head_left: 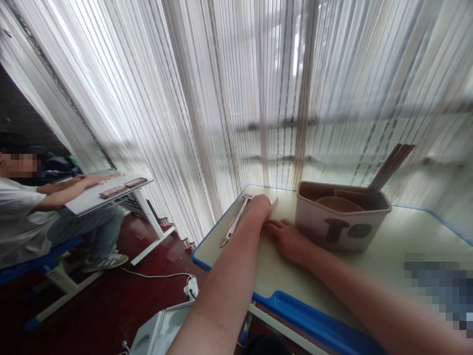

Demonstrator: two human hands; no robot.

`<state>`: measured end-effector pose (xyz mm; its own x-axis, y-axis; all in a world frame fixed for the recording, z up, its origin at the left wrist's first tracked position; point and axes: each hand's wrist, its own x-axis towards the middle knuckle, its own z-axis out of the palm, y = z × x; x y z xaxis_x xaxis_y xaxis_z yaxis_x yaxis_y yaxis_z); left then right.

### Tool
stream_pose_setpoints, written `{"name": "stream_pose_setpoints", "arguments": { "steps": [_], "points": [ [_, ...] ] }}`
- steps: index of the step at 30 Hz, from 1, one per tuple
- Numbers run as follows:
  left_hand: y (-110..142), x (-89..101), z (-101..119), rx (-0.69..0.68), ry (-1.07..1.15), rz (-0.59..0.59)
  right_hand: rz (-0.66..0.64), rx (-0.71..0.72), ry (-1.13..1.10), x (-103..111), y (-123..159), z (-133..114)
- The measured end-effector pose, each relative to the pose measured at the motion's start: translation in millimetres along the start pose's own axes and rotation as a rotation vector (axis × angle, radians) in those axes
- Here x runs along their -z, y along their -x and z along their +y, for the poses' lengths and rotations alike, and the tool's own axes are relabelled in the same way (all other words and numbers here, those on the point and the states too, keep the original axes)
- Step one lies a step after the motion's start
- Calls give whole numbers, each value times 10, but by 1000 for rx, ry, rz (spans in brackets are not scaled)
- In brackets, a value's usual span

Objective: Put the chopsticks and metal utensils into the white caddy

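My left hand [260, 207] is over the far left part of the table, its fingers closed and mostly hidden by the back of the hand. A thin light tan stick [274, 204] shows just past its right side. My right hand [287, 237] rests low on the tabletop beside it, with bent fingers reaching toward the left hand; what lies between their tips is hidden. Left of my left hand lies a slim shiny utensil [233, 225], rounded at its near end, its kind unclear. A pinkish-brown bin [332, 222] stands right of my hands, holding a brown bowl [340, 203] and chopsticks [392, 166].
The pale table [314, 281] has a raised blue edge [295, 313]. Sheer curtains [229, 98] hang behind it. At left, a seated person [22, 217] works at a white table [86, 199]. A white cord [158, 275] and box [158, 325] are on the floor.
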<state>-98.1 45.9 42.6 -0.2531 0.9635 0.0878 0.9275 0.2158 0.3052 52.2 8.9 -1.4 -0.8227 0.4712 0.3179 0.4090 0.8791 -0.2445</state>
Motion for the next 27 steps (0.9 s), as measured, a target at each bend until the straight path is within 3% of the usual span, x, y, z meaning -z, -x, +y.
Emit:
{"name": "stream_pose_setpoints", "arguments": {
  "steps": [8,15,23,27],
  "points": [
    [-27,2,-9,-18,38,22,57,-111,-1,75,-22,-16],
    [-2,9,0,-8,65,51,-25,-271,193,124,-12,-218],
    [-29,-8,34,-27,55,51,-47,-343,217,135,20,-296],
    [-70,-65,28,-20,88,93,-53,-518,222,160,3,-318]
  ]
}}
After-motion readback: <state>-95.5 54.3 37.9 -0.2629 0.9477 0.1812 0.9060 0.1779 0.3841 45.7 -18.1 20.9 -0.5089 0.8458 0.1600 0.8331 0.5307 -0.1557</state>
